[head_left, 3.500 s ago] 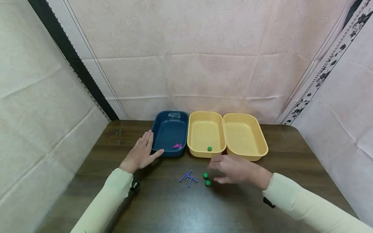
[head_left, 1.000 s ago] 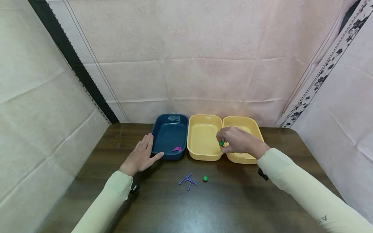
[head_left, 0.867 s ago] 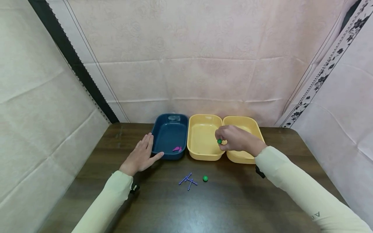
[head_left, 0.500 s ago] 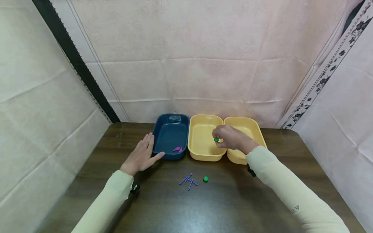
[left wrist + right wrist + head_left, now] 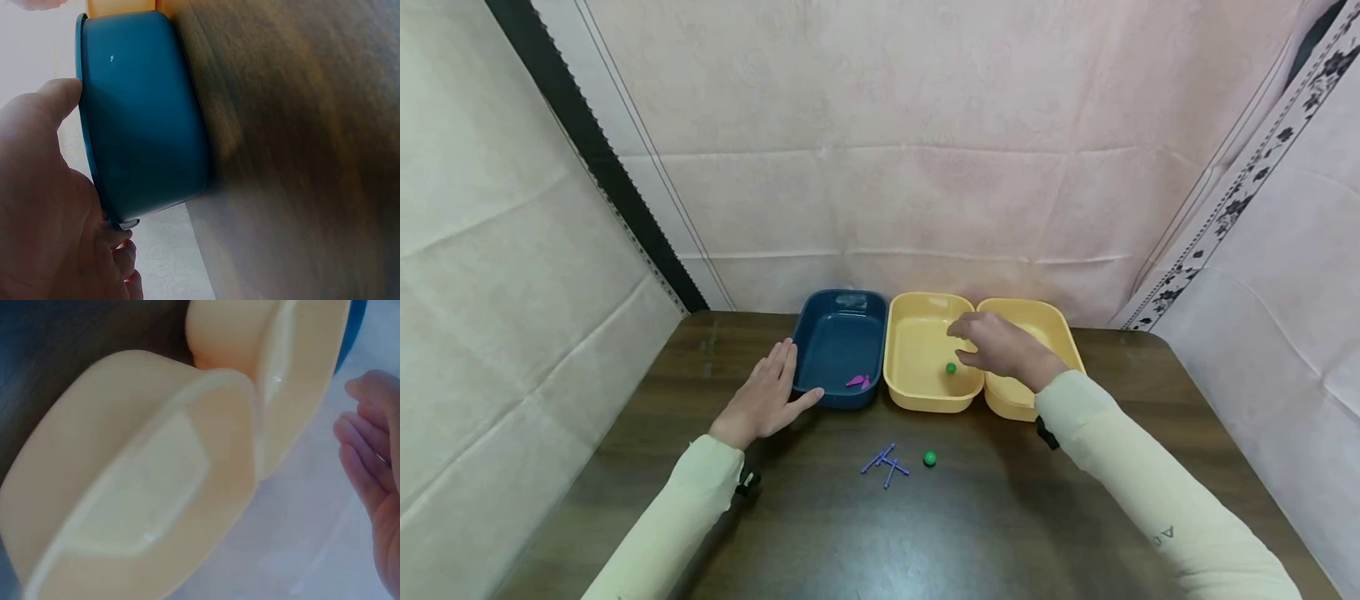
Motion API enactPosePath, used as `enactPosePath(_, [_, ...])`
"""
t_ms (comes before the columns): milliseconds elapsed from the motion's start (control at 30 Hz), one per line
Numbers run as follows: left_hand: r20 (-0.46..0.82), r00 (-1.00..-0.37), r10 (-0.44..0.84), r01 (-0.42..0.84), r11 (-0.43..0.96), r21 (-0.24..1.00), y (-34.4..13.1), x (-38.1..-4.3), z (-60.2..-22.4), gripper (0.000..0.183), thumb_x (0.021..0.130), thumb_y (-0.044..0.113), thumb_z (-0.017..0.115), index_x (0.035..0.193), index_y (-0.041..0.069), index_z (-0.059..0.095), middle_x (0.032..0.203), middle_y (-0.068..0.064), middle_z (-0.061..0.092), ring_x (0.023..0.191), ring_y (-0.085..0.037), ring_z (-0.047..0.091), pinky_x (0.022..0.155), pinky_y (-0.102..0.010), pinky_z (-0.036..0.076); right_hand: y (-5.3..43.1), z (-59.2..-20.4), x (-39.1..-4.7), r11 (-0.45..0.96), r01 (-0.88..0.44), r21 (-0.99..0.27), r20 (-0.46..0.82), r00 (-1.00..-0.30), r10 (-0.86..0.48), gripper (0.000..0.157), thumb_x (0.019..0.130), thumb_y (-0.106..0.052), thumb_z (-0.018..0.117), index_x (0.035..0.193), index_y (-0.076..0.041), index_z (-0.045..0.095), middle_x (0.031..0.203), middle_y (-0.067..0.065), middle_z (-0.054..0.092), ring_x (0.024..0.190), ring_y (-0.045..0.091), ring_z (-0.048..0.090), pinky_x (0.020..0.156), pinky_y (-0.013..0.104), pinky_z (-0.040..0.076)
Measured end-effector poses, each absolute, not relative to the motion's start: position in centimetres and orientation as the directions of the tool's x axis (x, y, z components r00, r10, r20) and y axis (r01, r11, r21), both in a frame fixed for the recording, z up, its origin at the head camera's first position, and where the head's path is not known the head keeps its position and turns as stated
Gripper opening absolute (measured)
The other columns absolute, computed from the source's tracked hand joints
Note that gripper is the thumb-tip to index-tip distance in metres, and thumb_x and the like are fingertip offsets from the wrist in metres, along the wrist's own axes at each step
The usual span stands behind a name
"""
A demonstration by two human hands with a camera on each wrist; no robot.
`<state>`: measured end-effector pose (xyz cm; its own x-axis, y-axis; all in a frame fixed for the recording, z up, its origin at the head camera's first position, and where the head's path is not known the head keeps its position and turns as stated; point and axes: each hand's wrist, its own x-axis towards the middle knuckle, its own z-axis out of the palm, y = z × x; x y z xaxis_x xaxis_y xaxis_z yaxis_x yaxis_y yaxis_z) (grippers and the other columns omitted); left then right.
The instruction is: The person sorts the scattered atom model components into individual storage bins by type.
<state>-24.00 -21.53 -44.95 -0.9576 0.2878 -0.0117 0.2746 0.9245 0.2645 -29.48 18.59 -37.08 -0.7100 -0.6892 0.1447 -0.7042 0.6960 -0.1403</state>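
Note:
My left hand (image 5: pixel 763 392) lies with straight fingers along the left rim of the blue tray (image 5: pixel 838 333), its thumb at the near corner. In the left wrist view, the thumb and fingers touch the tray's rim. Two small magenta pieces (image 5: pixel 858 381) lie inside that tray. My right hand (image 5: pixel 1000 343) hovers over the two yellow trays, thumb and fingers parted, holding nothing. Just below its fingertips a small green bead (image 5: pixel 951 367) shows within the middle yellow tray (image 5: pixel 917 396). Another green bead (image 5: pixel 929 458) sits on the table in front.
The right yellow tray (image 5: pixel 1060 333) stands against the middle one, partly covered by the right hand. Several thin violet sticks (image 5: pixel 886 461) lie crossed on the dark wooden table (image 5: pixel 820 533), left of the loose bead. Pale cloth (image 5: pixel 880 208) hangs behind and on both sides.
My right hand picked up one of two green beads from the table, carried it over the middle yellow tray, moved left and let go. The left hand stayed on the blue tray.

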Motion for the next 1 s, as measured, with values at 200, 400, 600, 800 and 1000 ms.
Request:
enactPosePath(200, [-0.020,-0.957,0.289,0.272,0.921,0.277,-21.5,-24.1,-45.0,0.106,0.103,0.071,0.043,0.167,-0.004,0.007,0.178,-0.023,0.004,0.165,-0.045,0.007,0.133,-0.062,0.014,18.7,-35.5,-27.8,0.655,-0.737,-0.170,0.130,-0.675,-0.726,0.031,0.092,-0.009,0.080,0.121,0.002,0.075,0.119,0.016,0.076,0.109,0.031,0.073,0.093,0.045,0.063])
enactPosePath(400, [-0.018,-0.958,0.285,0.269,0.921,0.283,-21.6,-24.1,-45.0,0.105,0.103,0.070,0.044,0.168,-0.004,0.007,0.178,-0.022,0.003,0.165,-0.045,0.006,0.133,-0.061,0.014,18.5,-34.7,-25.8,0.628,-0.760,-0.170,0.096,-0.647,-0.757,0.027,0.094,-0.010,0.078,0.119,-0.002,0.076,0.116,0.010,0.075,0.104,0.025,0.074,0.089,0.040,0.064])
enactPosePath(600, [-0.025,-0.958,0.285,0.268,0.925,0.269,-21.5,-24.1,-44.9,0.106,0.103,0.072,0.043,0.167,-0.004,0.007,0.178,-0.023,0.003,0.165,-0.045,0.006,0.133,-0.062,0.013,18.0,-34.3,-24.1,0.616,-0.774,-0.149,0.067,-0.629,-0.774,0.028,0.093,-0.012,0.080,0.119,-0.005,0.076,0.115,0.008,0.075,0.100,0.021,0.072,0.088,0.036,0.064])
enactPosePath(800, [-0.033,-0.959,0.280,0.262,0.928,0.265,-21.5,-24.1,-44.8,0.106,0.103,0.072,0.043,0.168,-0.004,0.006,0.178,-0.022,0.002,0.165,-0.045,0.006,0.134,-0.061,0.013,17.7,-34.8,-22.8,0.554,-0.819,-0.148,0.069,-0.567,-0.821,0.030,0.093,-0.014,0.081,0.120,-0.004,0.076,0.114,0.008,0.075,0.094,0.017,0.070,0.083,0.032,0.063])
enactPosePath(1000, [-0.028,-0.958,0.284,0.267,0.926,0.268,-21.4,-23.9,-44.7,0.106,0.103,0.073,0.042,0.168,-0.004,0.007,0.178,-0.021,0.003,0.165,-0.046,0.007,0.133,-0.060,0.013,17.3,-35.8,-21.7,0.518,-0.840,-0.159,0.051,-0.531,-0.846,0.030,0.093,-0.015,0.081,0.121,-0.004,0.076,0.113,0.008,0.076,0.094,0.015,0.070,0.085,0.031,0.064])
